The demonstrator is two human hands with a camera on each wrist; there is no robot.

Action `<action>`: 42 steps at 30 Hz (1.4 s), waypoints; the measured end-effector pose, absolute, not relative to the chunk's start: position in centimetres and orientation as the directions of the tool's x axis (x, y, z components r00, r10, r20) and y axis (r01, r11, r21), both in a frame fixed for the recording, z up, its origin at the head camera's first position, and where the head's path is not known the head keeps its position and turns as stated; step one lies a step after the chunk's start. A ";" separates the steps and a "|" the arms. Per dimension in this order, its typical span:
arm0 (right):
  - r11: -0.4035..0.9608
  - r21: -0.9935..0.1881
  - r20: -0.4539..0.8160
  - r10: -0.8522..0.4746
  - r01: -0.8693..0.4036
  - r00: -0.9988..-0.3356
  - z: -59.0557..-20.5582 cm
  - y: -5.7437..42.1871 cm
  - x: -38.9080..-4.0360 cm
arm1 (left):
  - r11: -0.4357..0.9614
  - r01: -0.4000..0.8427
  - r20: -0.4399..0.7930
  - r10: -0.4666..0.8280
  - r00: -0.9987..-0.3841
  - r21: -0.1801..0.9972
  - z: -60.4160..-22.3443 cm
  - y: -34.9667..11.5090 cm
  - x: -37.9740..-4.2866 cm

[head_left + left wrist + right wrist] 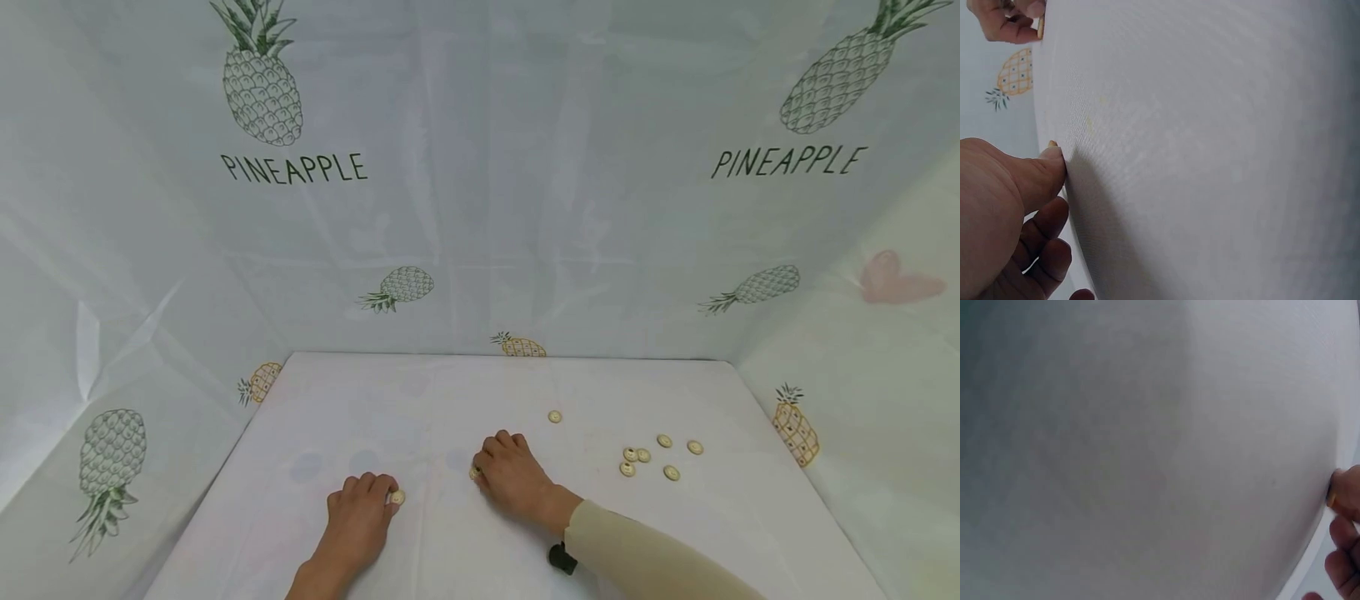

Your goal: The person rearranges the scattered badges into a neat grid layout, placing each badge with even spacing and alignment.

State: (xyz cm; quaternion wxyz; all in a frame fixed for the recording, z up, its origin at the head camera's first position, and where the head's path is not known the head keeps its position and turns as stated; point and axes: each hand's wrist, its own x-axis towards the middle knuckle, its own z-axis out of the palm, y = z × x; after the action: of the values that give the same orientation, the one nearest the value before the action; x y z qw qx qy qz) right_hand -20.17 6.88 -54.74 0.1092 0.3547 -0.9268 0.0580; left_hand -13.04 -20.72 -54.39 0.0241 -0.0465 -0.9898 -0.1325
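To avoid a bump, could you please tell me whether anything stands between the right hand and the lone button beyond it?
Nothing visible does: in the head view, only white tabletop shows between the right hand and that lone button.

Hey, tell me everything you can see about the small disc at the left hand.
The disc is small, round and pale yellow, perhaps wood or plastic, with markings on its face too small to read. The left hand pinches it at the fingertips, partly covering it. The left wrist view shows only a sliver of edge beyond the thumb. It is at the white table; whether it touches the surface I can't tell.
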 end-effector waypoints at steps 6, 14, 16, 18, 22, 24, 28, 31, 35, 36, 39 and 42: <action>0.719 -0.131 0.208 -0.653 -0.682 -0.728 -54.6 7.4 -20.2 | 0.963 0.086 0.056 0.074 -0.996 0.256 -54.4 -20.5 -13.1; 0.718 -0.148 0.201 -0.652 -0.681 -0.731 -54.7 7.7 -20.8 | 0.966 0.082 0.045 0.073 -0.996 0.245 -54.1 -20.4 -13.1; 0.714 -0.147 0.202 -0.656 -0.685 -0.727 -54.8 7.7 -20.9 | 0.968 0.081 0.047 0.072 -0.996 0.239 -54.1 -20.6 -13.0; 0.713 -0.142 0.203 -0.658 -0.687 -0.725 -54.8 7.6 -20.9 | 0.969 0.085 0.055 0.074 -0.996 0.233 -54.2 -20.6 -13.0; 0.723 -0.132 0.207 -0.648 -0.678 -0.733 -54.6 7.8 -20.9 | 0.964 0.125 0.091 0.106 -0.990 0.236 -54.1 -20.7 -12.9; 0.727 -0.133 0.210 -0.644 -0.674 -0.736 -54.6 7.9 -20.9 | 0.960 0.158 0.115 0.134 -0.984 0.232 -54.1 -20.8 -12.9; 0.717 -0.133 0.229 -0.650 -0.685 -0.725 -54.7 8.0 -20.8 | 0.959 0.204 0.147 0.177 -0.973 0.198 -54.3 -21.0 -13.0; 0.705 -0.128 0.259 -0.656 -0.698 -0.709 -54.8 8.1 -20.9 | 0.959 0.214 0.149 0.188 -0.971 0.184 -54.4 -21.1 -13.2; 0.702 -0.124 0.280 -0.653 -0.701 -0.704 -54.9 8.1 -20.9 | 0.958 0.220 0.145 0.195 -0.970 0.182 -54.4 -21.2 -13.4; 0.705 -0.126 0.275 -0.651 -0.698 -0.708 -54.9 8.1 -20.9 | 0.958 0.223 0.145 0.198 -0.969 0.181 -54.4 -21.2 -13.4; 0.715 -0.138 0.245 -0.646 -0.686 -0.723 -54.8 8.2 -20.9 | 0.957 0.231 0.151 0.205 -0.967 0.175 -54.3 -21.2 -13.3; 0.718 -0.144 0.218 -0.648 -0.681 -0.730 -54.7 8.2 -21.0 | 0.958 0.232 0.154 0.206 -0.966 0.170 -54.2 -21.1 -13.3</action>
State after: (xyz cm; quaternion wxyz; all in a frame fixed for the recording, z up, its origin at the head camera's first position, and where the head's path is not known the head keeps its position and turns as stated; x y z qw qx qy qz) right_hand -21.01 8.17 -54.72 0.0761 0.3597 -0.9237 0.1074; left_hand -13.25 -21.12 -54.18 0.0677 -0.1110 -0.9871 -0.0938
